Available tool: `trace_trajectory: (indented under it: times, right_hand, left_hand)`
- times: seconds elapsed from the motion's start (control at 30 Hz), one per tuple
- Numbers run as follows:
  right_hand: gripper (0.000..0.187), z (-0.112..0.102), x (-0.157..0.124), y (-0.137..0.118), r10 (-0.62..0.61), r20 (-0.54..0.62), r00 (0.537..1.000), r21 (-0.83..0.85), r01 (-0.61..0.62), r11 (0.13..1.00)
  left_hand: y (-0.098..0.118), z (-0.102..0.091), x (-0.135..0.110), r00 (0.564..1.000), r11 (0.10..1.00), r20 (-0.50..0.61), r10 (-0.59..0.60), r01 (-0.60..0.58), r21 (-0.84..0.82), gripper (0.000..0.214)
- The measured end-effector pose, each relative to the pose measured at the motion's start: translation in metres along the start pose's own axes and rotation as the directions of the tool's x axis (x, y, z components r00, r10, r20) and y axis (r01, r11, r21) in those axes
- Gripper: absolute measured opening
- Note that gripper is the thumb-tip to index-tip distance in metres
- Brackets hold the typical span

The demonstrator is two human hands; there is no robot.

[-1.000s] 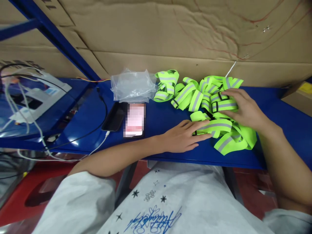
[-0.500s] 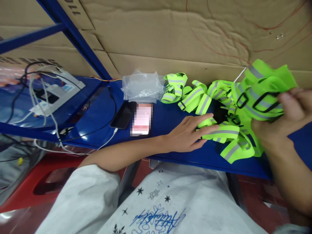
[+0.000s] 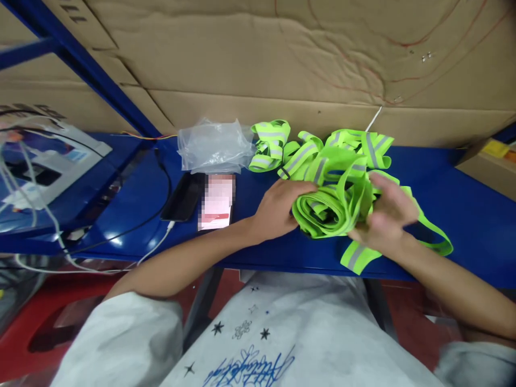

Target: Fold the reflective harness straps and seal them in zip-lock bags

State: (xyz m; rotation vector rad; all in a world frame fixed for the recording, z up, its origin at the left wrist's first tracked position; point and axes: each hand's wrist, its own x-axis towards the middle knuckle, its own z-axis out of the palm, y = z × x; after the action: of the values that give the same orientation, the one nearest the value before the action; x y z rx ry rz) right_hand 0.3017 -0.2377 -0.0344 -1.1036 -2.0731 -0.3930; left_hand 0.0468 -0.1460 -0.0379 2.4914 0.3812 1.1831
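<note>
Neon-yellow reflective strap bundle (image 3: 330,207), loosely coiled, w/ loose end over blue table edge.

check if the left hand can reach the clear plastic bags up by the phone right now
Probably yes: the plastic bags lie back and left of the left hand, nothing standing between. But its grip is closed on the rolled band, which it would need to release.

Looks forward and down from the person's head, close above the blue worktop (image 3: 463,215) and facing the cardboard wall (image 3: 242,64) right behind it, with the left hand (image 3: 278,207), right hand (image 3: 387,215) and strap bundle (image 3: 330,207) near centre, the wearer's shirt (image 3: 282,333) filling the lower edge.
</note>
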Motion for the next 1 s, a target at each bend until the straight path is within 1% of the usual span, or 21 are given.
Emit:
trace_trajectory:
  times: [0.03,0.07,0.1,0.13,0.17,0.2,0.23,0.3,0.37,0.43,0.47,0.5,0.57,0.6,0.67,0.73,0.8,0.83,0.9,0.93,1.0]
  right_hand:
    - [0.113,0.001,0.004,0.001,0.084,-0.014,0.996,0.018,-0.084,0.996]
    - [0.109,0.0,0.008,0.002,0.146,0.029,0.989,0.031,-0.147,0.989]
    - [0.099,-0.002,0.012,0.004,0.184,0.106,0.977,0.024,-0.188,0.982]
    - [0.088,-0.005,0.015,0.007,0.202,0.184,0.962,-0.012,-0.203,0.979]
    - [0.078,-0.009,0.018,0.01,0.211,0.226,0.951,-0.074,-0.199,0.977]
    - [0.073,-0.014,0.019,0.015,0.221,0.228,0.948,-0.148,-0.191,0.97]
    - [0.07,-0.02,0.019,0.019,0.229,0.187,0.955,-0.213,-0.188,0.959]
    - [0.066,-0.03,0.018,0.027,0.213,0.027,0.977,-0.291,-0.196,0.936]
    - [0.063,-0.035,0.014,0.034,0.189,-0.147,0.971,-0.344,-0.229,0.91]
    - [0.058,-0.033,0.008,0.036,0.177,-0.218,0.96,-0.37,-0.249,0.895]
    - [0.056,-0.03,0.005,0.035,0.169,-0.195,0.966,-0.357,-0.23,0.905]
    - [0.057,-0.026,0.002,0.033,0.152,-0.14,0.978,-0.324,-0.19,0.927]
    - [0.063,-0.017,0.0,0.027,0.083,0.033,0.996,-0.216,-0.074,0.974]
    - [0.066,-0.013,0.0,0.024,0.046,0.109,0.993,-0.16,-0.029,0.987]
    - [0.079,-0.009,0.005,0.017,0.023,0.165,0.986,-0.1,-0.006,0.995]
    - [0.098,-0.007,0.012,0.013,0.06,0.159,0.986,-0.065,-0.05,0.997]
    - [0.109,-0.005,0.017,0.014,0.121,0.227,0.966,-0.02,-0.12,0.993]
    - [0.106,-0.003,0.018,0.017,0.147,0.299,0.943,-0.006,-0.152,0.988]
    - [0.089,0.001,0.018,0.022,0.176,0.416,0.892,-0.006,-0.191,0.982]
    - [0.078,0.003,0.017,0.025,0.183,0.428,0.885,-0.017,-0.195,0.981]
    - [0.058,0.004,0.016,0.028,0.185,0.372,0.91,-0.034,-0.186,0.982]
  left_hand:
    - [-0.002,0.0,0.001,0.997,1.0,-0.078,-0.011,0.01,-0.024,0.038]
    - [-0.004,0.001,0.002,0.99,0.999,-0.14,-0.024,0.018,-0.05,0.039]
    - [-0.006,0.001,0.003,0.981,0.997,-0.188,-0.037,0.024,-0.072,0.041]
    - [-0.008,0.002,0.004,0.974,0.996,-0.222,-0.054,0.035,-0.085,0.043]
    - [-0.009,0.003,0.005,0.968,0.994,-0.24,-0.078,0.058,-0.091,0.045]
    - [-0.009,0.003,0.007,0.963,0.991,-0.244,-0.113,0.093,-0.092,0.047]
    - [-0.008,0.002,0.009,0.959,0.987,-0.237,-0.154,0.136,-0.09,0.048]
    - [-0.004,0.0,0.013,0.948,0.973,-0.222,-0.23,0.215,-0.087,0.05]
    - [0.0,-0.004,0.017,0.939,0.956,-0.19,-0.287,0.269,-0.114,0.049]
    - [0.001,-0.006,0.02,0.926,0.935,-0.164,-0.339,0.312,-0.171,0.045]
    - [-0.001,-0.006,0.02,0.916,0.919,-0.153,-0.37,0.338,-0.202,0.043]
    - [-0.003,-0.006,0.021,0.906,0.905,-0.148,-0.396,0.359,-0.226,0.042]
    - [-0.008,-0.005,0.02,0.894,0.892,-0.147,-0.424,0.383,-0.241,0.041]
    - [-0.01,-0.004,0.019,0.897,0.896,-0.145,-0.418,0.38,-0.23,0.041]
    - [-0.009,-0.002,0.017,0.927,0.928,-0.132,-0.351,0.325,-0.185,0.042]
    - [-0.005,-0.002,0.015,0.972,0.971,-0.095,-0.216,0.203,-0.13,0.037]
    - [0.002,-0.004,0.014,0.996,0.993,-0.04,-0.078,0.074,-0.086,0.03]
    - [0.005,-0.005,0.013,0.999,0.996,-0.004,-0.037,0.037,-0.075,0.028]
    - [0.008,-0.007,0.013,0.998,0.997,0.062,-0.021,0.025,-0.066,0.03]
    - [0.008,-0.008,0.013,0.995,0.997,0.091,-0.038,0.044,-0.059,0.034]
    - [0.004,-0.007,0.013,0.986,0.997,0.152,-0.068,0.072,-0.017,0.056]
